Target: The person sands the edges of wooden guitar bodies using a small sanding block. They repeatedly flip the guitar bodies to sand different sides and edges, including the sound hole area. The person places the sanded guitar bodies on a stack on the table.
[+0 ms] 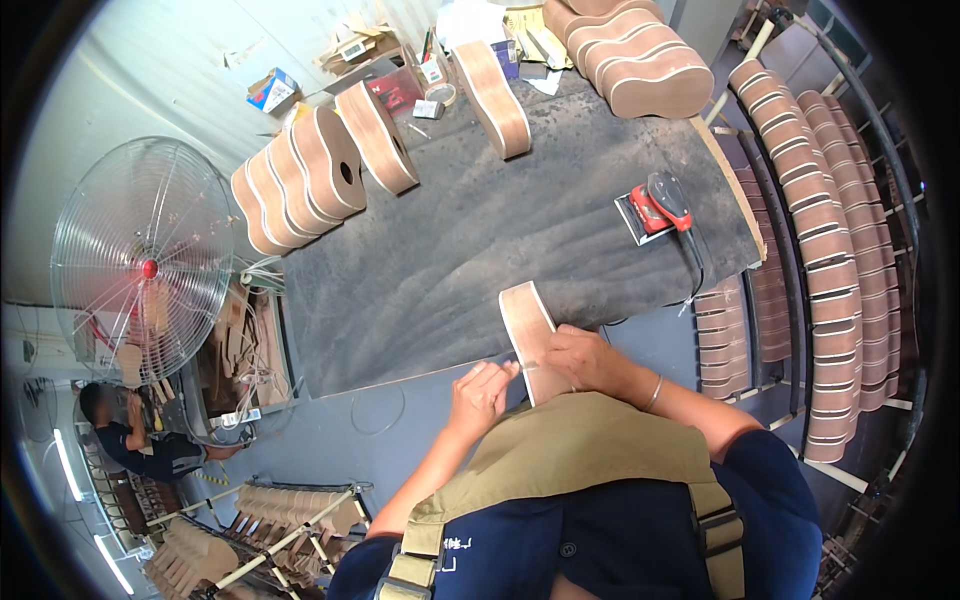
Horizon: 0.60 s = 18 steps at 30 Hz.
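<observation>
Both hands (530, 375) grip guitar body (528, 325) at bench edge (400, 378), mat bare beyond.

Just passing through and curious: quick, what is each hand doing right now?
Left hand: fingers curled at the edge of the guitar body; grip cannot be told.
Right hand: closed on the guitar body, steadying it.

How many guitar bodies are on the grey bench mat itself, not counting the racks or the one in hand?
6 at least: four leaning together at the mat's far left, one beside them, one standing mid-back. The stacked pile at the far right corner may hide more.
</observation>
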Tool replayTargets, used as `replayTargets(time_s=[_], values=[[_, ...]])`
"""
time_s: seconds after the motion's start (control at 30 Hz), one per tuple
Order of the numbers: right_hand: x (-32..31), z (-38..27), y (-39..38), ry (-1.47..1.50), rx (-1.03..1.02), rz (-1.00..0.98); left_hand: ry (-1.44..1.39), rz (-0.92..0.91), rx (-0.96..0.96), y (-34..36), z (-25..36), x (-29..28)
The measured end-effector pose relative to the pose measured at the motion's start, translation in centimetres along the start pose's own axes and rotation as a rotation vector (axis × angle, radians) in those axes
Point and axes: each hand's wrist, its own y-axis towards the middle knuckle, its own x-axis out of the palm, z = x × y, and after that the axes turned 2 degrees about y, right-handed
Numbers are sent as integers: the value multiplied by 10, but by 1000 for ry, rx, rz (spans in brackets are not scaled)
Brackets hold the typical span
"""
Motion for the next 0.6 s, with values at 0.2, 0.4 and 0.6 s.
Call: replayTargets(time_s=[0.2,0.4,0.6], values=[[-36,-28,17,178,118,62,-313,-158,-128,32,17,-44],[-57,24,79,164,283,354,-291,16,-192,134,-28,-8],[-21,84,90,184,347,223,-503,-308,-394,146,-88,23]])
